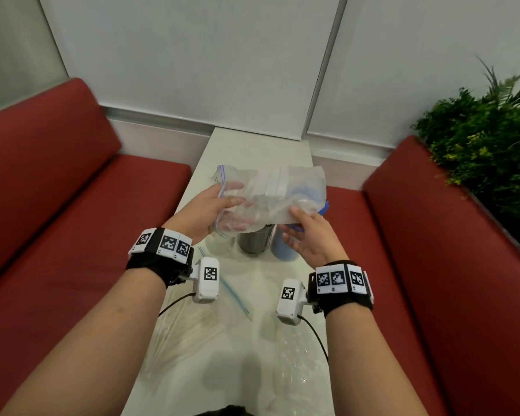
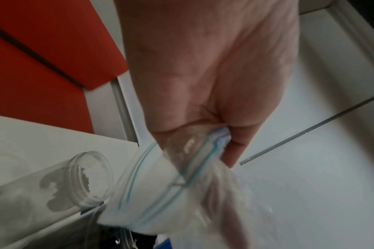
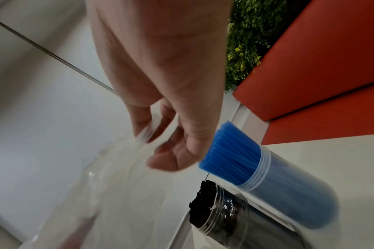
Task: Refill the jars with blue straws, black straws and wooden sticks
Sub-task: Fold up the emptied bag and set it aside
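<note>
A clear zip bag (image 1: 270,196) is held above three jars on a white table (image 1: 252,145). Its zip end is gripped by the left hand (image 1: 210,208); its other end is pinched by the right hand (image 1: 308,232). Blue straws (image 3: 230,151) and black straws (image 3: 203,202) fill two jars; the third jar (image 2: 85,178) appears empty. Wooden sticks (image 1: 180,331) lie bagged nearer the person.

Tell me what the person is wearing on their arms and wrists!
Both arms are bare, with no sleeves. Each wrist has a black strap carrying a band of white blocks printed with black-and-white square codes. Under each wrist hangs a small white box, a camera, with one more code on it, and a thin black cable runs back from it.
</note>
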Tool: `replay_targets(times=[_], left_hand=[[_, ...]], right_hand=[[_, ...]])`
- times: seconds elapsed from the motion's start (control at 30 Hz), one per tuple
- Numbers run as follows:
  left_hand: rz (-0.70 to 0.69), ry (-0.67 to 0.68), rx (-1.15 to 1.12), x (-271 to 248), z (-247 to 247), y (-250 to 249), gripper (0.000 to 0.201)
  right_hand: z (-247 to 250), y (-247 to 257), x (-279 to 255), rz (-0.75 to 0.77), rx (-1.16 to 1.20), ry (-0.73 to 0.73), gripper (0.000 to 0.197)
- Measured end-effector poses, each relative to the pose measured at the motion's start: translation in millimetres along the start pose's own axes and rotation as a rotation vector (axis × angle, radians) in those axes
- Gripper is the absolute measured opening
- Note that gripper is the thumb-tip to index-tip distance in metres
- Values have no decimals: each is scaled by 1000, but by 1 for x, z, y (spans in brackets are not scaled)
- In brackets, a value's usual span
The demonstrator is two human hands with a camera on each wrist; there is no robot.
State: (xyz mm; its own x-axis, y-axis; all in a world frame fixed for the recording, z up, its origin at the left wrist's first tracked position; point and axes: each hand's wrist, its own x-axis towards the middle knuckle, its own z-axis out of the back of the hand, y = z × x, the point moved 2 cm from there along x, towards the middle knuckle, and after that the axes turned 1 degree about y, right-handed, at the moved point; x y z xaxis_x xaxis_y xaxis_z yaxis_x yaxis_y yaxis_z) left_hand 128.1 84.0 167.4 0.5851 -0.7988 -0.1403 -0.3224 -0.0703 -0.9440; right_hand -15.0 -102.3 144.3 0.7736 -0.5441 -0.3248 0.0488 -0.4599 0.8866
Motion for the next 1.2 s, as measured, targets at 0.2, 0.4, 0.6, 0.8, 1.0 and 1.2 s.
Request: replay_targets(times=[0.2,0.4,0.6,0.8,1.0,1.2], left_hand=[[-181,-301,66,5,28,-4,26],[-342,-548,359,6,25,0,24],[-452,-652,545,0,19,-2,25],[-452,-725,605,-4,24,-6,30],[-358,-750,594,-4,32,-4,59],[-252,-785,522,-4,41,0,70]], right_hand=[[14,5,1,207,162,-234,10],[12,3,1,325,185,-248,25],[18,2,5,359,49,-157,21],[35,-2,3,269,-57,-173,16],[31,-6,-1,291,-5,-276,17],[40,0,-1,436,-358,-517,31]])
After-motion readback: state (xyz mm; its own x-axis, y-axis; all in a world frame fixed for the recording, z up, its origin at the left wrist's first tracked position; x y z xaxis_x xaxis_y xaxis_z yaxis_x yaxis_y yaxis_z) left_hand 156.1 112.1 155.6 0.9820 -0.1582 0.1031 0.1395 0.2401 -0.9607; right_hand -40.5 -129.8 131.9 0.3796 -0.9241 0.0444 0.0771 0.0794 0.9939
